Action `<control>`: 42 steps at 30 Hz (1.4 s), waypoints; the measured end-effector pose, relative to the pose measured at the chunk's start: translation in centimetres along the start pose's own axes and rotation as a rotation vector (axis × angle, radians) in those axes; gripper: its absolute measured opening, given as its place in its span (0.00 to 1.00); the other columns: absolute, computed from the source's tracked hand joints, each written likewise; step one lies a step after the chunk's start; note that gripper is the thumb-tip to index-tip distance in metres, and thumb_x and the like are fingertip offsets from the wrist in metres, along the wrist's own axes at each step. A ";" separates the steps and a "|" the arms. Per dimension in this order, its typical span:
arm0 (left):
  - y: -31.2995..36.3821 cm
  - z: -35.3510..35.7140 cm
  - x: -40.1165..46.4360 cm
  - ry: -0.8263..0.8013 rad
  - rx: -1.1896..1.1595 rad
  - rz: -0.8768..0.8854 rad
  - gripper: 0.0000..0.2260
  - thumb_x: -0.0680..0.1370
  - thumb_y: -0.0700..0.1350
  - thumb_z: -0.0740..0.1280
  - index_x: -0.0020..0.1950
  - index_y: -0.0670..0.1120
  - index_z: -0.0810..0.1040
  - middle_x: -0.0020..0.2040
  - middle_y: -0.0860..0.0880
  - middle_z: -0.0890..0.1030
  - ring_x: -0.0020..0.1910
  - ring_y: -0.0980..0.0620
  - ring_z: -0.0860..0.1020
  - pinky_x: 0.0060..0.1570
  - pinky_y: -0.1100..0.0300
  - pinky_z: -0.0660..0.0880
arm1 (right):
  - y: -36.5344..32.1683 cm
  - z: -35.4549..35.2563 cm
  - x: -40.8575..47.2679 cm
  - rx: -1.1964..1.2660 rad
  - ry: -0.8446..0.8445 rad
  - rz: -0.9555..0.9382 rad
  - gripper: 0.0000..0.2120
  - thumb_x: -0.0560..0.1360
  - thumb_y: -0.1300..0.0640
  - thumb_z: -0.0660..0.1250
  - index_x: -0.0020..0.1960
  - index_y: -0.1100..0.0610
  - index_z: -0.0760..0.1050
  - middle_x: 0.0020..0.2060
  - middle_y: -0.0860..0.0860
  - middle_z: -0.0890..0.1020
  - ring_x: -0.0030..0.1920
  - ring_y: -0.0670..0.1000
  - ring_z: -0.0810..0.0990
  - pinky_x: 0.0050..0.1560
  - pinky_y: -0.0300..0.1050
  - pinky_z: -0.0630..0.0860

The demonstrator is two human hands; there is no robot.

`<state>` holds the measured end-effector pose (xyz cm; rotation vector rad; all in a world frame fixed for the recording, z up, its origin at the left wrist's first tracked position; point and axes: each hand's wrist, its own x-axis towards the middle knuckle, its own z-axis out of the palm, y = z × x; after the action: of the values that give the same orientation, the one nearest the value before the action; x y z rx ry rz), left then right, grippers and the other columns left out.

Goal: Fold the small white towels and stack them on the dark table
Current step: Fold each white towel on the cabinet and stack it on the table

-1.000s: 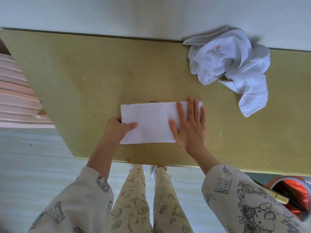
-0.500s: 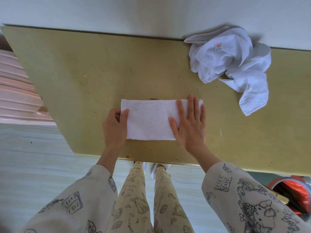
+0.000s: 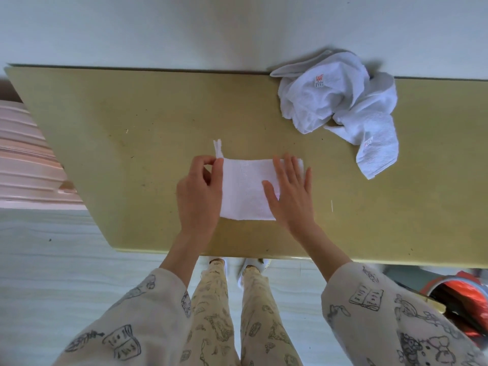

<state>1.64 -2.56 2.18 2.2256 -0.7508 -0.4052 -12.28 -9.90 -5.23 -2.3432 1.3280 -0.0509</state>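
A small white towel (image 3: 245,190), folded into a strip, lies near the front edge of the olive-coloured table (image 3: 137,122). My left hand (image 3: 199,191) pinches the towel's left end between thumb and fingers and has raised it off the table; a corner of cloth sticks up behind the fingers. My right hand (image 3: 289,194) lies flat with straight fingers on the towel's right part. A heap of crumpled white towels (image 3: 340,101) with red labels sits at the table's back right, apart from both hands.
The table's back edge meets a pale wall (image 3: 237,27). Pink ridged furniture (image 3: 29,159) stands left of the table. A red bin (image 3: 464,299) is on the floor at the lower right. My legs and feet show below the table's front edge.
My left hand has taken hold of the towel's left end and carried it up and to the right, so the visible strip is shorter. My right hand has stayed pressed on the right part.
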 end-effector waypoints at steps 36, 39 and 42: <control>-3.2 8.0 -4.6 -0.235 0.267 0.455 0.11 0.75 0.41 0.59 0.53 0.45 0.78 0.55 0.46 0.77 0.57 0.48 0.70 0.56 0.55 0.66 | 3.3 -3.6 1.1 0.655 -0.051 0.566 0.09 0.76 0.54 0.63 0.53 0.55 0.78 0.42 0.47 0.80 0.44 0.53 0.81 0.51 0.49 0.77; -3.5 7.9 -4.8 -0.308 0.346 0.468 0.13 0.75 0.46 0.59 0.56 0.47 0.77 0.61 0.46 0.74 0.62 0.47 0.67 0.59 0.54 0.63 | 3.4 -3.5 1.2 0.644 -0.056 0.566 0.08 0.76 0.53 0.63 0.52 0.54 0.78 0.43 0.49 0.82 0.44 0.53 0.81 0.49 0.48 0.76; -3.6 7.9 -5.0 -0.378 0.457 0.469 0.17 0.74 0.53 0.59 0.60 0.50 0.75 0.64 0.46 0.72 0.65 0.46 0.65 0.60 0.52 0.65 | 3.4 -3.5 1.4 0.646 -0.055 0.569 0.08 0.76 0.52 0.64 0.51 0.54 0.78 0.42 0.49 0.82 0.43 0.53 0.81 0.48 0.47 0.76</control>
<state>-4.70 -1.77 -5.54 2.2993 -1.6655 -0.4557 -15.18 -13.82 -3.67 -1.3846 1.6036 -0.2036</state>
